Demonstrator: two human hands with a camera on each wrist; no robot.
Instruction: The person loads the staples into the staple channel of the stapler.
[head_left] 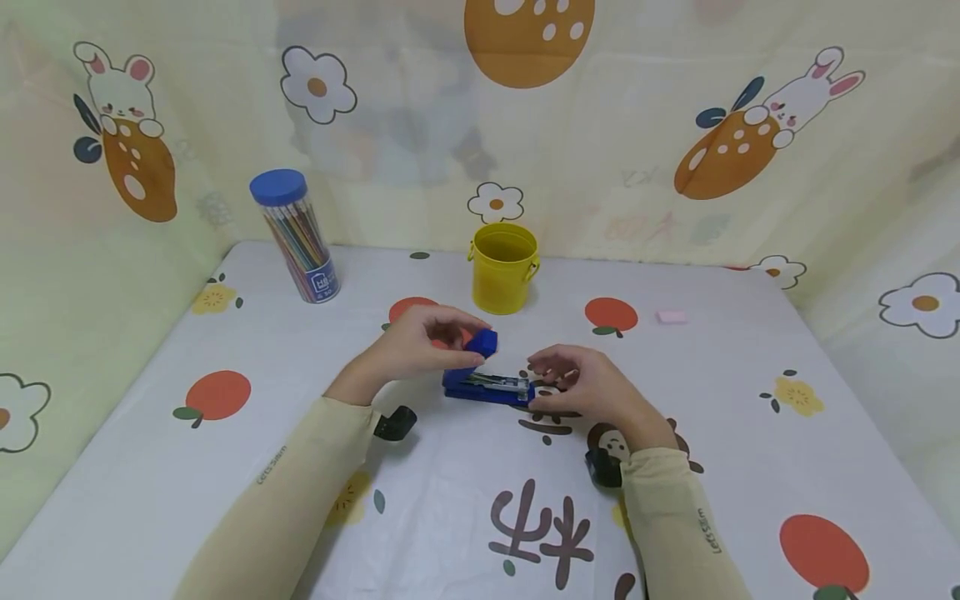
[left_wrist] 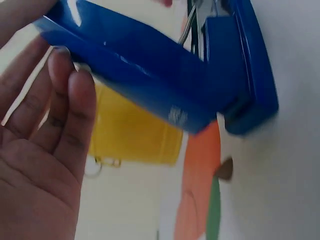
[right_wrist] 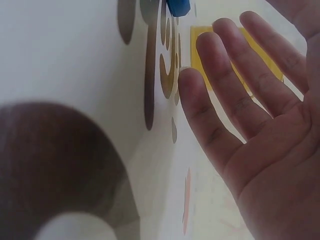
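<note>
A blue stapler (head_left: 489, 389) stands on the table with its top cover swung up, and its metal staple channel lies uncovered. My left hand (head_left: 422, 343) pinches the raised end of the cover between thumb and fingers. Close up in the left wrist view, the stapler cover (left_wrist: 135, 65) slants up from the hinge. Beside the far end of the base is my right hand (head_left: 588, 387), its fingers loosely spread with nothing between them. Whether its thumb touches the base I cannot tell. In the right wrist view only a blue corner of the stapler (right_wrist: 179, 7) shows.
Behind the hands stands a yellow bucket (head_left: 504, 279). A clear jar of pencils (head_left: 300, 237) with a blue lid is at the back left. At the back right lies a small pink block (head_left: 671, 317). Printed cloth covers the table (head_left: 420, 517) and hangs behind it.
</note>
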